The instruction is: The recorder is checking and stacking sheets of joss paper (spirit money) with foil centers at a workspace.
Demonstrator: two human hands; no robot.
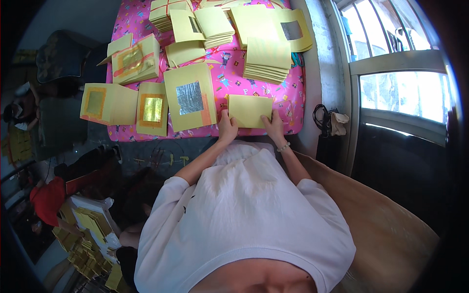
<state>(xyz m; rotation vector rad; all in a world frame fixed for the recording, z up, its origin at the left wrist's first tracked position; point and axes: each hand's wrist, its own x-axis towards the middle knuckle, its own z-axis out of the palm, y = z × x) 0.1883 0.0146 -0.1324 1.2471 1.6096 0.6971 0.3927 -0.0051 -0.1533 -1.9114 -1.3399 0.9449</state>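
Note:
Between my hands is a plain yellow paper sheet [250, 110], possibly several layers; its thickness I cannot make out. My left hand [227, 128] grips its lower left corner, and my right hand [273, 125] grips the lower right one. Both have the thumbs on top, with the other fingers partly hidden. Left of it lies a larger yellow sheet with a silver foil square [189, 98]. Farther left are a sheet with a gold foil square [152, 109] and a folded yellow sheet [119, 105] with an orange-framed square.
A pink patterned tablecloth [223, 128] covers the table. Behind my hands stands a yellow paper stack [266, 61], with more stacks [202, 27] farther back. A barred window [400, 88] is at right. At lower left, a person in a red shirt [48, 200] sits near heaped yellow paper [88, 251].

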